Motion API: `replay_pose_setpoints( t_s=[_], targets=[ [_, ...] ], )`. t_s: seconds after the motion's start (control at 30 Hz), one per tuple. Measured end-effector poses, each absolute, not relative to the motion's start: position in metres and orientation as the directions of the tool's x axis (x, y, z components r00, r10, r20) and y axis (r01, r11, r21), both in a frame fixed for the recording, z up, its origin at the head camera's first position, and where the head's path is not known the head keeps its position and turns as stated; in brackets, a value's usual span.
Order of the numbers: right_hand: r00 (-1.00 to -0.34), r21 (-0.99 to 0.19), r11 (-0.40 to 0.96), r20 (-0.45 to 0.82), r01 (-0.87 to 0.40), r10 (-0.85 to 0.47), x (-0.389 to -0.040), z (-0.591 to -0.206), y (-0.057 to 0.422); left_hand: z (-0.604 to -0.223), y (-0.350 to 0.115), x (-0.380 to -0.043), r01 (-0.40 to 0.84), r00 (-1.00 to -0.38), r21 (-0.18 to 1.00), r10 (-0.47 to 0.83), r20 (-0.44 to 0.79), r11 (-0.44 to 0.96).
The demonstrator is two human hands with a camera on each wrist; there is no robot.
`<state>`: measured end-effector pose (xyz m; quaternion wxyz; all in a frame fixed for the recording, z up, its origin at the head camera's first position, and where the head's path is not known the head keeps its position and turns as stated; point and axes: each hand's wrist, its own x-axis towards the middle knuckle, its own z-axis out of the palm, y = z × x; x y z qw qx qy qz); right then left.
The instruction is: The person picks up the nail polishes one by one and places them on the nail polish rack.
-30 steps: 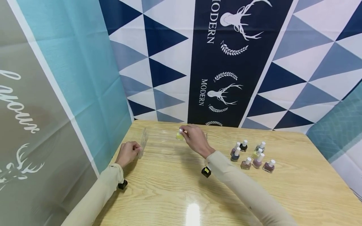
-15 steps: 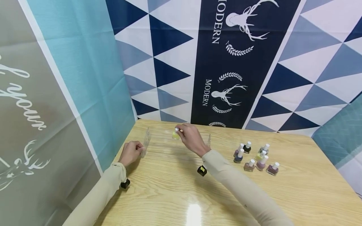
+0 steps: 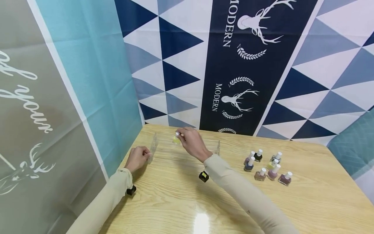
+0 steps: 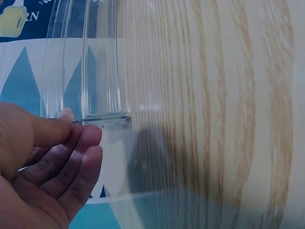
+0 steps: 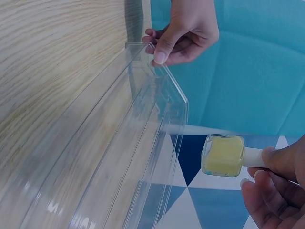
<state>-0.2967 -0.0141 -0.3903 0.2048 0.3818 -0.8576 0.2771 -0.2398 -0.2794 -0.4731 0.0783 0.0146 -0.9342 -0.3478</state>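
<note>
A clear plastic tiered rack (image 5: pixel 114 138) stands near the back of the wooden table. At its left end panel, my left hand (image 3: pixel 138 158) pinches the edge between thumb and fingers, as the left wrist view also shows. My right hand (image 3: pixel 193 143) holds a small nail polish bottle (image 5: pixel 223 155) by its white cap, between thumb and fingers. The polish is pale yellow in a squarish glass bottle. In the head view this bottle hangs over the left part of the rack; the right wrist view shows it tilted sideways and apart from the plastic.
To the right of the rack stands a group of several nail polish bottles, among them a dark purple one (image 3: pixel 285 178), a mauve one (image 3: pixel 273 173) and a black one (image 3: pixel 258 155). Patterned cloth (image 3: pixel 181 42) hangs behind the table, with turquoise cloth (image 3: pixel 117 81) on the left.
My right hand has carried the yellow nail polish leftward along the rack, toward its left end. My left hand stays on the end panel. The head view has turned slightly left.
</note>
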Motion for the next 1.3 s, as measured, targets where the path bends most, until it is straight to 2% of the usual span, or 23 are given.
replay_pose_setpoints(
  t_s=[0.63,1.3],
  targets=[
    [-0.638,-0.344,0.549,0.544,-0.762,-0.545,-0.311,-0.394,-0.043,-0.474,-0.28,-0.242,0.036,-0.986,0.648,-0.078,0.145,0.76],
    [-0.68,-0.332,0.604,0.489,-0.725,-0.547,-0.333,-0.407,-0.066,-0.475,-0.28,-0.243,0.024,-0.985,0.655,-0.095,0.145,0.755]
  ],
)
